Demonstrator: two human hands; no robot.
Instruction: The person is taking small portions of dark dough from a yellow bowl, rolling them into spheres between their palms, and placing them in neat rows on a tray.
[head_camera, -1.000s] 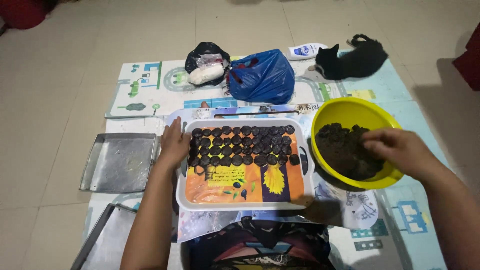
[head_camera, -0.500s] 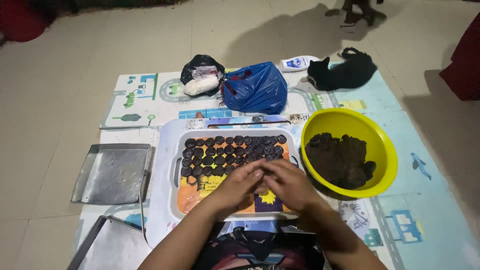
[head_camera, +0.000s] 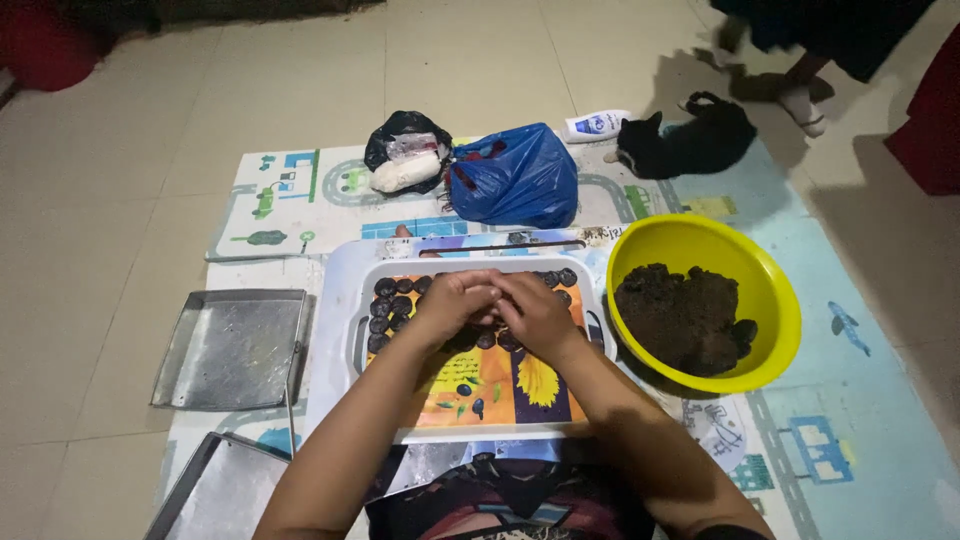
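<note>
Tiled floor carries a printed play mat (head_camera: 300, 195). I note the right hand (head_camera: 540, 315) has left the yellow bowl (head_camera: 775, 300) at three o'clock; it now presses against the left hand (head_camera: 455, 305) above the tray (head_camera: 345, 330), shaping dough out of sight.
</note>
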